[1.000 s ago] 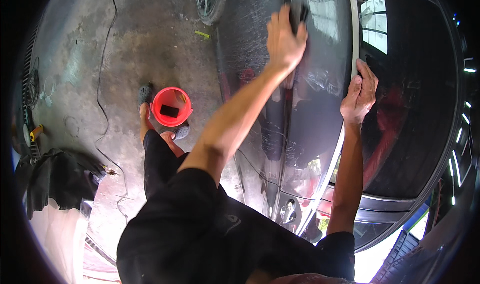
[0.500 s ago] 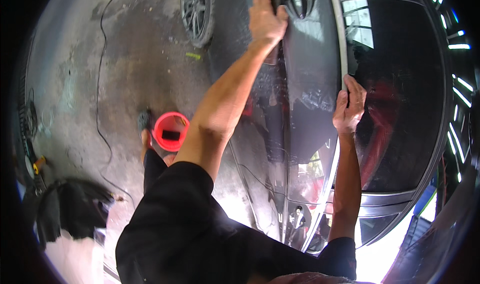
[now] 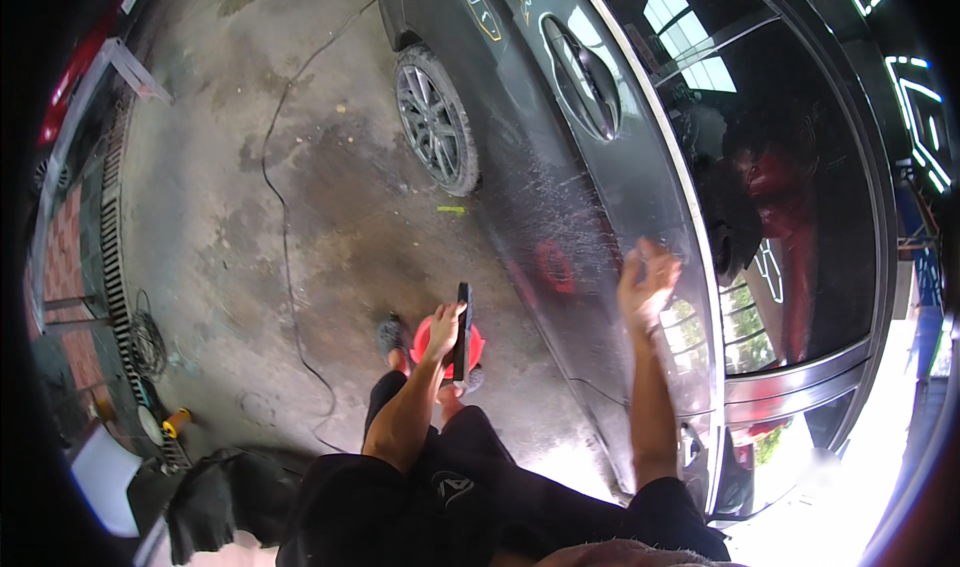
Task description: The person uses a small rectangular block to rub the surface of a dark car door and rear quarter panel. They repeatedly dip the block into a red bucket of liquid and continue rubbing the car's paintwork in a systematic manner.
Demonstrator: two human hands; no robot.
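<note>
My left hand (image 3: 440,333) is closed on a long, flat black block (image 3: 463,335), its narrow edge turned up toward me. Below it stands a round red bucket (image 3: 474,345), partly hidden by the hand and block; its contents cannot be seen. My right hand (image 3: 648,285) is over the dark grey car's door (image 3: 640,202), just left of the window trim. Its fingers are loosely spread, somewhat blurred, with nothing in them; whether they touch the paint is unclear. Whitish streaks and wet-looking marks cover the lower door panel (image 3: 565,202).
The car's wheel (image 3: 437,117) and door handle (image 3: 585,77) lie farther ahead. A black cable (image 3: 283,202) runs along the stained concrete floor (image 3: 340,167). At left are a floor grate (image 3: 113,217), a coiled cord (image 3: 148,347) and a dark draped cover (image 3: 235,502). My feet flank the bucket.
My left hand has come off the door beside the handle and moved back and down over the bucket, still gripping the block. My right hand has left the window trim for the door panel.
</note>
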